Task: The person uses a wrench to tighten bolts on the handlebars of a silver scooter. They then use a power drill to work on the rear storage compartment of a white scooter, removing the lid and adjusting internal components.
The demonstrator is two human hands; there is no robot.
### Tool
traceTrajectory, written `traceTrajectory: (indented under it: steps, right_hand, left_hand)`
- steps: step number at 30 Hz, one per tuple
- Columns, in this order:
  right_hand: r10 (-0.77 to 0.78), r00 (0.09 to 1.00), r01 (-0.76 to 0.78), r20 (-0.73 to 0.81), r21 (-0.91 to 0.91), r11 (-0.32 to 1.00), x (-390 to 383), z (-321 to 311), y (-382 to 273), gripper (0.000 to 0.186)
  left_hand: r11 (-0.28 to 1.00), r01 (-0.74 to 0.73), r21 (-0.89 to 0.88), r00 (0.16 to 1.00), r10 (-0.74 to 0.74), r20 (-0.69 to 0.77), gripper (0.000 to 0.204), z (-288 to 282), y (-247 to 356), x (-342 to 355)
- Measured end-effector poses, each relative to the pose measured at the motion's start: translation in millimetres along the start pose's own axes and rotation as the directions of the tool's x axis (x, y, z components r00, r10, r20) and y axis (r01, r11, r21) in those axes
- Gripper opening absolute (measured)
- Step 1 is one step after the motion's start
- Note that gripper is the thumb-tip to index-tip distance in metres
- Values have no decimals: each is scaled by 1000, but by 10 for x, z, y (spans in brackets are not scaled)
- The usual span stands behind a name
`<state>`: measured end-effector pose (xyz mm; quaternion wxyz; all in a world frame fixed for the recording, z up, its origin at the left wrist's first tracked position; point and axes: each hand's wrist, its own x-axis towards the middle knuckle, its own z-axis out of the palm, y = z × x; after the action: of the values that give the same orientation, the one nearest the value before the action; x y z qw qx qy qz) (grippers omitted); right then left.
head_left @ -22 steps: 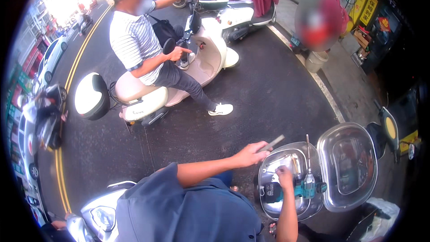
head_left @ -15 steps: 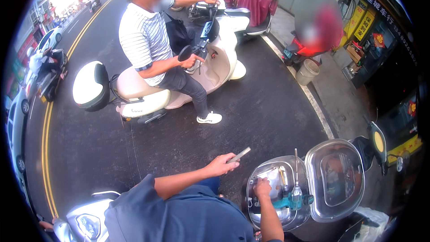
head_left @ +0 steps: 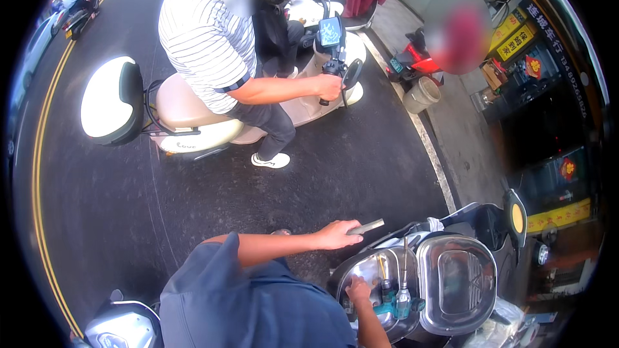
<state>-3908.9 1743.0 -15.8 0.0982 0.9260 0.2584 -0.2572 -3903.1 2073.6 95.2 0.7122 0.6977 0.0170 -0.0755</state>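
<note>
My left hand [head_left: 338,235] is closed round one end of a thin, flat grey object [head_left: 369,226], which shows nearly edge-on and points right over the rim of an open storage box [head_left: 338,270]. Inside that box is my right hand [head_left: 359,290], its fingers bent downward and apart, with nothing visible in them. Close beside it lies a teal power drill [head_left: 387,309]. A tool with a long upright metal shaft [head_left: 404,283] and a yellowish rod [head_left: 382,265] stand near the drill. The box's clear, shiny lid [head_left: 458,283] is folded open to the right. What my right fingertips touch is hidden.
Ahead, a person in a striped shirt [head_left: 203,32] sits on a cream scooter [head_left: 193,103], one foot on the road. A bucket [head_left: 422,95] stands at the kerb by a red scooter [head_left: 419,59]. A parked scooter [head_left: 122,328] is at lower left; shopfronts line the right.
My left hand with the grey object has moved right, closer to the box. My right hand stays in the box. The rider's handlebar has turned. The whole view has shifted.
</note>
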Motion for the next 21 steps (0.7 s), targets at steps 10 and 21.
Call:
traceTrajectory:
  steps: [10, 21]
  right_hand:
    - [251, 967, -247, 48, -80, 966, 224, 232, -267, 46]
    - [577, 771, -116, -270, 831, 544, 380, 785, 453, 19]
  left_hand:
    - [998, 63, 13, 974, -65, 219, 34, -114, -55, 149]
    - [999, -19, -39, 996, 23, 87, 31, -299, -63, 398]
